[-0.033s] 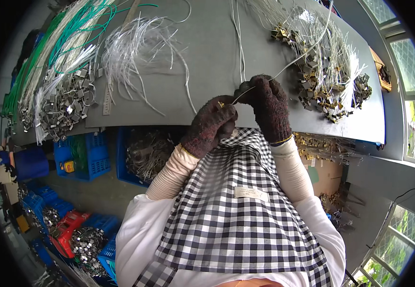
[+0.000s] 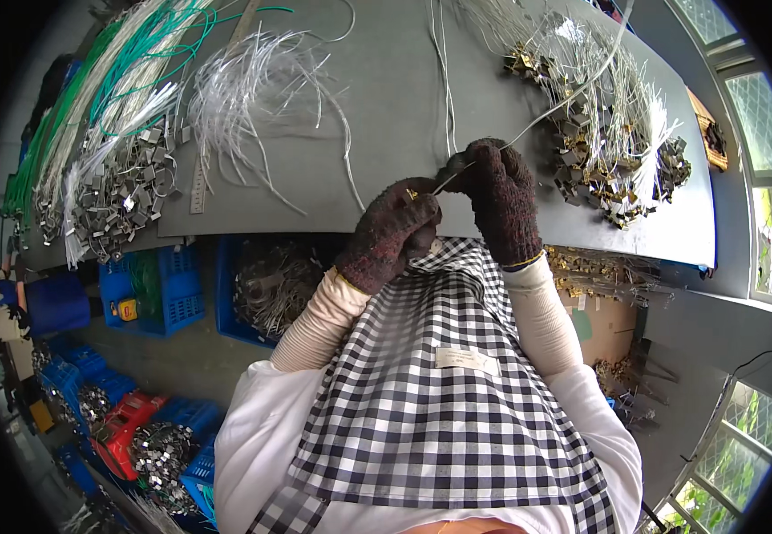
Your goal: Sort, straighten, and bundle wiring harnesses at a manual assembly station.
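Since the earlier frame, the far part of the pale wire (image 2: pixel 541 120) has swung a little to the right, while the two gloved hands stay almost in the same place. The hands are close together but not touching, over the near edge of the grey table (image 2: pixel 395 116). The left hand (image 2: pixel 392 230) has its fingers closed around a small gold-coloured piece (image 2: pixel 412 194), of which only a bit is visible. The right hand (image 2: pixel 503 200) is pinched on the wire, which runs from the left fingertips, through this hand, and then to the far right. Whether the wire enters the gold piece, I cannot tell.

On the right of the table lies a heap of wires with brassy metal ends (image 2: pixel 595 169). On the left is a loose bunch of clear strands (image 2: pixel 248 93), with a ruler (image 2: pixel 198 189) beside it. Farther left lies a pile of silvery metal pieces (image 2: pixel 128 205).
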Demonstrator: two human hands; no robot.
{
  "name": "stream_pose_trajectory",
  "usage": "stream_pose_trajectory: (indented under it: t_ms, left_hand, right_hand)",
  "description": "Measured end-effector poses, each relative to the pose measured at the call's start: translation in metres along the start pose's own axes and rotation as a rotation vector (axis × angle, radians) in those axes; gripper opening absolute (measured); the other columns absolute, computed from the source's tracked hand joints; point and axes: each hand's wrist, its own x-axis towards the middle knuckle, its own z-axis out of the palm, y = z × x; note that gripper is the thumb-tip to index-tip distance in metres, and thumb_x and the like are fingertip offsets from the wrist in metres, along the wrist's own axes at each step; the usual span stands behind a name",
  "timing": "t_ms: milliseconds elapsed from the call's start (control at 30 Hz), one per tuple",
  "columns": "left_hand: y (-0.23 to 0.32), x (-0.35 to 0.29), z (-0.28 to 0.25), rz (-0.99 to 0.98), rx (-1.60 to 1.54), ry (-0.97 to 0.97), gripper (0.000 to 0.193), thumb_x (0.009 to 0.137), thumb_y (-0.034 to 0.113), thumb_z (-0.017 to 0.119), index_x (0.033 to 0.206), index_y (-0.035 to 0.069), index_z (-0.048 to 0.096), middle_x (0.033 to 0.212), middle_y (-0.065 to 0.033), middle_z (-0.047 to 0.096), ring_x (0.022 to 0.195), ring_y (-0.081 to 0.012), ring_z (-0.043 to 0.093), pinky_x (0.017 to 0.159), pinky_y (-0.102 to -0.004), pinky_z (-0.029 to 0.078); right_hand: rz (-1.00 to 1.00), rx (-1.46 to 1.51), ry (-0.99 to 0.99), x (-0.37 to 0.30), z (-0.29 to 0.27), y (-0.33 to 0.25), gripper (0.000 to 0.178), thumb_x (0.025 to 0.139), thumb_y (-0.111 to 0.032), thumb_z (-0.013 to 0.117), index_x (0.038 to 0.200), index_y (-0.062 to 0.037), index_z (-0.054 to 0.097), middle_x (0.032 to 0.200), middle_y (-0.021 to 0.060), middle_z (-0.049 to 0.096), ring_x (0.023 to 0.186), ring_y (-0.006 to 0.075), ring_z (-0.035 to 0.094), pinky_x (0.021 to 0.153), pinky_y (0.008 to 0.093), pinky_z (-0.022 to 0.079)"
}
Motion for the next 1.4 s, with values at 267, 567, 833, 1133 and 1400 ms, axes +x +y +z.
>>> stream_pose_trajectory:
  t_ms: [267, 567, 833, 1133, 1400]
  left_hand:
    - [0.003, -0.004, -0.003, 0.443, 0.446, -0.061, 0.036, 0.104, 0.03, 0.056, 0.125, 0.001, 0.056, 0.089, -0.0039, 0.063, 0.058, -0.0049, 0.044, 0.051, -0.0195, 0.037]
    - [-0.009, 0.013, 0.007, 0.257, 0.392, -0.026, 0.044, 0.106, 0.045, 0.048, 0.121, 0.005, 0.061, 0.079, -0.0046, 0.065, 0.052, -0.0072, 0.049, 0.046, -0.0216, 0.036]
    - [-0.009, 0.018, 0.003, 0.004, 0.05, 0.044, 0.046, 0.106, 0.046, 0.046, 0.127, 0.007, 0.057, 0.078, -0.0085, 0.065, 0.05, -0.0113, 0.049, 0.044, -0.0256, 0.035]
    - [-0.01, 0.028, -0.024, -0.047, 0.251, 0.135, 0.046, 0.106, 0.044, 0.046, 0.124, 0.003, 0.055, 0.096, -0.0076, 0.072, 0.066, -0.0121, 0.063, 0.059, -0.0259, 0.051]
    - [0.013, 0.002, -0.123, 0.068, 0.41, 0.686, 0.039, 0.1, 0.039, 0.062, 0.122, 0.007, 0.059, 0.097, -0.0065, 0.068, 0.066, -0.0099, 0.061, 0.055, -0.0248, 0.048]
  right_hand:
    - [-0.122, -0.08, -0.1, -0.007, -0.005, 0.0, 0.031, 0.104, -0.028, 0.056, 0.108, 0.0018, 0.065, 0.1, 0.011, 0.071, 0.094, 0.0192, 0.068, 0.088, 0.0319, 0.053]
    - [0.03, -0.296, -0.216, -0.022, -0.007, 0.015, 0.037, 0.102, -0.025, 0.059, 0.129, 0.0013, 0.063, 0.114, 0.0075, 0.07, 0.106, 0.0138, 0.063, 0.096, 0.0294, 0.049]
    - [-0.141, -0.271, -0.083, 0.007, -0.014, 0.004, 0.031, 0.099, -0.024, 0.064, 0.119, -0.0004, 0.068, 0.108, 0.0066, 0.072, 0.098, 0.0147, 0.064, 0.092, 0.0284, 0.049]
    - [-0.058, -0.776, -0.225, 0.049, -0.021, 0.01, 0.035, 0.1, -0.032, 0.063, 0.115, -0.0018, 0.068, 0.098, 0.0085, 0.071, 0.089, 0.0165, 0.064, 0.083, 0.0306, 0.051]
    - [-0.29, -1.387, -0.536, -0.007, 0.013, 0.075, 0.02, 0.093, -0.024, 0.062, 0.103, -0.0068, 0.066, 0.094, 0.015, 0.068, 0.087, 0.0337, 0.067, 0.076, 0.0416, 0.054]
